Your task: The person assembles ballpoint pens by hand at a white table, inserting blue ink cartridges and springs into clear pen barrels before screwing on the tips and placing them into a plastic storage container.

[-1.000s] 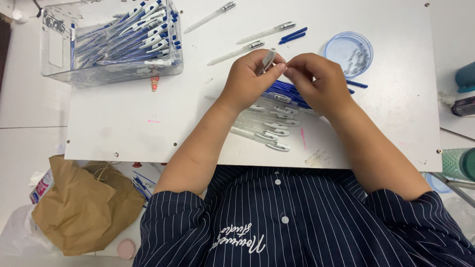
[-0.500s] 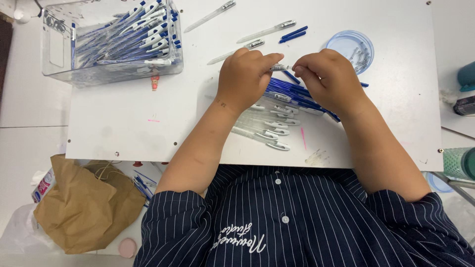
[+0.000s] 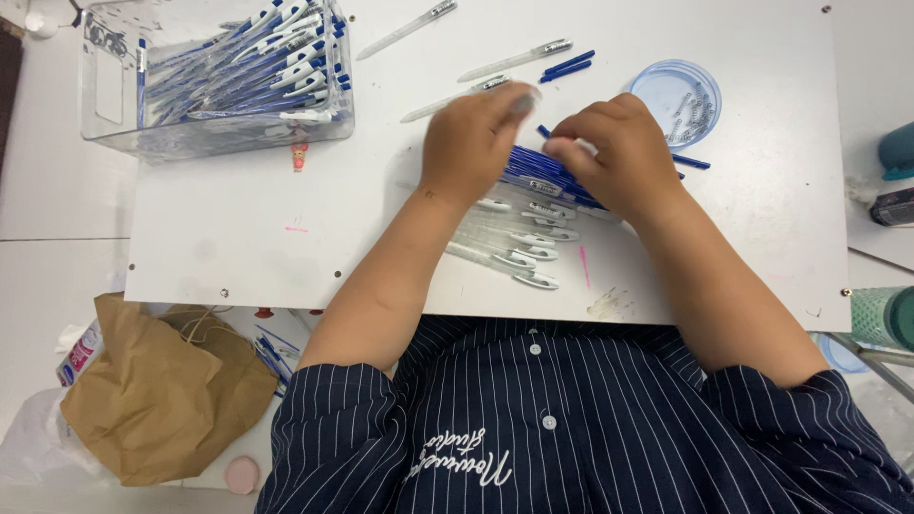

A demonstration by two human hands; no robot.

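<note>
A blurred pen barrel (image 3: 522, 98) is pinched in the fingers of the left hand (image 3: 471, 143); the right hand (image 3: 614, 152) is curled, its grasp not discernible. Beneath them lies a heap of pen parts (image 3: 524, 224), uncountable. Three clear barrels (image 3: 514, 61) lie apart on the counter (image 3: 238, 219). Springs are held in a blue dish (image 3: 676, 95), finished pens in a clear bin (image 3: 219, 81).

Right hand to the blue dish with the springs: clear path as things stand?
Probably yes. The right hand sits just left of the blue dish, with only bare board and a thin blue pen part nearby. Its fingers seem busy, though blurred.
</note>
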